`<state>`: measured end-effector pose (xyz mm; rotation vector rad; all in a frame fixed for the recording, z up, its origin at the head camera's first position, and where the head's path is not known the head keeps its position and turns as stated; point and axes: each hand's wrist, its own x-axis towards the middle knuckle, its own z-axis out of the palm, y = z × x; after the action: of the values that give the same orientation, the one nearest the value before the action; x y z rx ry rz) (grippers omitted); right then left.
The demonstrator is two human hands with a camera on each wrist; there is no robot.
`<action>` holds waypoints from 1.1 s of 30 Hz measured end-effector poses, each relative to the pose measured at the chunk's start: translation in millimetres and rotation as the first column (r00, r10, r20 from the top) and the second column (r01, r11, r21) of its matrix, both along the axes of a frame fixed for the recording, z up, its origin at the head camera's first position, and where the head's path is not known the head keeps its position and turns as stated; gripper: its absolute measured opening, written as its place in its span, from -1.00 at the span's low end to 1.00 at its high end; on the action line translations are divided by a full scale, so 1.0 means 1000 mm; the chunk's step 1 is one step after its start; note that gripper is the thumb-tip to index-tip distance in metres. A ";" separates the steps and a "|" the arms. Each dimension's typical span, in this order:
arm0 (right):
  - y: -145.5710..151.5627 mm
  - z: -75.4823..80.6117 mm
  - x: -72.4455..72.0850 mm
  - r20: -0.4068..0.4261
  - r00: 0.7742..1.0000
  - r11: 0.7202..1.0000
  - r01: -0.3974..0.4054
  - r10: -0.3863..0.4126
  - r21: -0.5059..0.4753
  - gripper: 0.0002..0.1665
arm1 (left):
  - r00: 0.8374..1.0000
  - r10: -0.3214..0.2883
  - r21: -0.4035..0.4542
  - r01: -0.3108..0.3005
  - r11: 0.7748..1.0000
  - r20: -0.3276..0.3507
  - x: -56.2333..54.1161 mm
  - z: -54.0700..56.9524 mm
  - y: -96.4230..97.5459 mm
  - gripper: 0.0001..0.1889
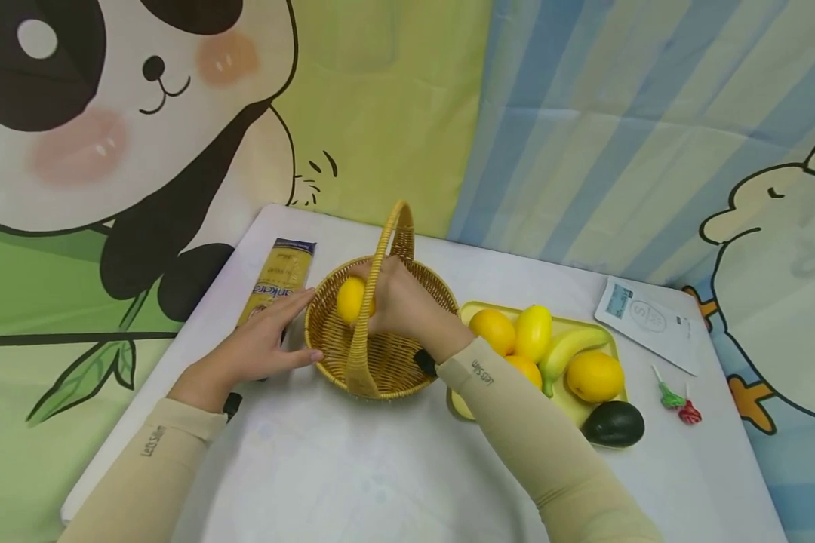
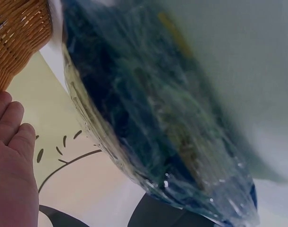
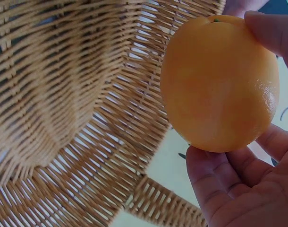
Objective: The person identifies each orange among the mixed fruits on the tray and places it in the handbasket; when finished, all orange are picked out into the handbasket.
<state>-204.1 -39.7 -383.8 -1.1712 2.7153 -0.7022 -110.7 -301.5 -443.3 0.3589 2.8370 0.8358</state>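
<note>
My right hand (image 1: 407, 300) reaches under the arched handle of the wicker basket (image 1: 397, 368) and grips an orange (image 1: 350, 300) inside its rim. In the right wrist view the thumb and fingers pinch the orange (image 3: 219, 85) from opposite sides, over the woven wall (image 3: 87, 156). The left hand (image 1: 261, 343) is at the basket's left side, its fingers extended with fingertips right at the rim. Close to that hand lies a yellow and blue plastic package (image 1: 281, 271), partly hidden by it. The left wrist view shows the package (image 2: 148, 109) close up and blurred.
A yellow tray (image 1: 573, 411) right of the basket holds oranges (image 1: 595, 376), a lemon (image 1: 533, 334), a banana (image 1: 564, 354) and an avocado (image 1: 613, 424) at its edge. Further right lie a white digital scale (image 1: 648, 320) and two lollipops, green (image 1: 670, 397) and red (image 1: 689, 412).
</note>
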 end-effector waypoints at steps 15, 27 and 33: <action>-0.014 -0.020 -0.002 0.066 0.998 0.999 0.001 -0.005 0.052 0.02 | 1.000 0.005 0.009 -0.005 1.000 -0.003 0.002 0.002 0.001 0.15; -0.020 -0.026 0.002 0.118 0.992 0.989 0.027 -0.045 0.149 0.05 | 1.000 0.023 -0.002 -0.023 1.000 0.008 0.002 0.001 0.002 0.17; -0.023 -0.031 0.003 0.118 0.992 0.982 0.022 -0.044 0.185 0.04 | 0.999 0.033 -0.001 -0.033 0.999 0.020 0.003 0.001 0.003 0.17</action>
<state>-201.5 -62.3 -414.7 -1.0098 2.6372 -0.4959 -108.2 -298.8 -441.8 0.3030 2.8320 0.8391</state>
